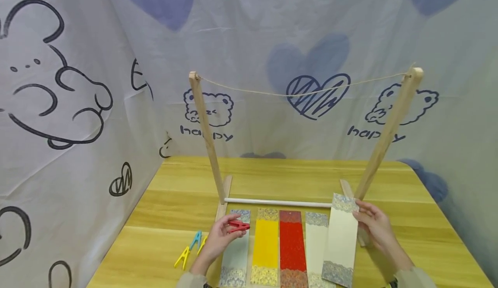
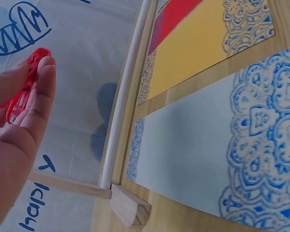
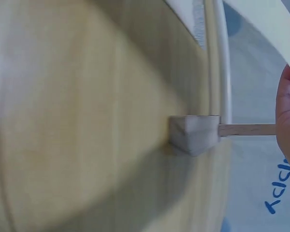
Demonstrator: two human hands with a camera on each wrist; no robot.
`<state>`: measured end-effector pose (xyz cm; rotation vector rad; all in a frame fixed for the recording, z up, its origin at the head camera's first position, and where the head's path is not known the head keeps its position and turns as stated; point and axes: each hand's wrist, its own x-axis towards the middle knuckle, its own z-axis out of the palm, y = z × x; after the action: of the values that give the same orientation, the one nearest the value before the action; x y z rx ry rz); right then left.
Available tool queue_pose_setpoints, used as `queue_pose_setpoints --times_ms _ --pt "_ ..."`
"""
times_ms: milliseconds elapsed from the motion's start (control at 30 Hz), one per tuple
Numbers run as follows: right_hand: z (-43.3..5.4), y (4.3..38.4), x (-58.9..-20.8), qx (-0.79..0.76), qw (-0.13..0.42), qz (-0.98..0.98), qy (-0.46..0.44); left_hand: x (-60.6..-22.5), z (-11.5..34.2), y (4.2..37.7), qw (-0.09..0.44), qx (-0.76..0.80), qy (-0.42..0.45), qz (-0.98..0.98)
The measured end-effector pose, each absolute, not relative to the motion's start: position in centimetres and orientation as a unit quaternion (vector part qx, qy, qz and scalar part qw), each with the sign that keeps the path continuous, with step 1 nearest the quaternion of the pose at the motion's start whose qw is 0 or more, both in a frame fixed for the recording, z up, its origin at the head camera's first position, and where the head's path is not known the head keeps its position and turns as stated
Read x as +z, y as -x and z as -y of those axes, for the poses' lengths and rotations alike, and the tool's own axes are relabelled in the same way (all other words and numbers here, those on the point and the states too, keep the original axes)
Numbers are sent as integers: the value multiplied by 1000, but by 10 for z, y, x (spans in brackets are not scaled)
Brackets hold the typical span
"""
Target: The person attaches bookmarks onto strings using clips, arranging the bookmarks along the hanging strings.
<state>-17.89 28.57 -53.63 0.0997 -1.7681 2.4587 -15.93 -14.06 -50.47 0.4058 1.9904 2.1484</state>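
Observation:
Between thumb and fingertips, my left hand (image 1: pixel 218 238) pinches a red clothespin (image 1: pixel 239 226), seen close up as the same red clothespin (image 2: pixel 31 79) in the left wrist view. My right hand (image 1: pixel 376 226) grips a white card strip (image 1: pixel 341 240) by its upper right edge; the strip has blue-grey lace bands at both ends and is tilted up off the table. Below the left hand lies a pale blue card strip (image 2: pixel 183 159) with a lace pattern. Beside it lie a yellow strip (image 1: pixel 265 241), a red strip (image 1: pixel 292 242) and a cream strip (image 1: pixel 316 244).
A wooden stand rises behind the strips, with a left post (image 1: pixel 208 145), a right post (image 1: pixel 385 145) and a white rod (image 1: pixel 278 202) low between them. A thin string (image 1: pixel 268 93) sags between the post tops. Yellow clothespins (image 1: pixel 182 257) and a blue clothespin (image 1: pixel 196 239) lie left.

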Motion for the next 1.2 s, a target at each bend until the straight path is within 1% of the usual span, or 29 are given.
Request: queue_pose_setpoints --times_ms 167,267,367,500,733,867,1000,1200 --pt "-307 210 -570 811 78 575 -72 -495 137 163 75 727 -106 -674" --pt "-321 229 -592 808 96 578 -67 -491 136 167 69 719 -110 -683" --pt "-329 242 -602 806 110 578 -59 -489 134 170 70 716 -122 -684" --pt "-332 250 -602 807 119 576 -54 -485 132 174 69 712 -138 -685" --pt "-337 262 -596 814 130 561 -76 -476 127 181 37 688 -163 -706" --pt "-344 274 -599 811 143 560 -89 -470 124 183 35 683 -162 -711" --pt "-351 284 -599 798 156 576 -81 -464 122 185 42 686 -163 -707" --pt "-355 295 -596 790 166 585 -86 -456 118 188 39 685 -191 -702"
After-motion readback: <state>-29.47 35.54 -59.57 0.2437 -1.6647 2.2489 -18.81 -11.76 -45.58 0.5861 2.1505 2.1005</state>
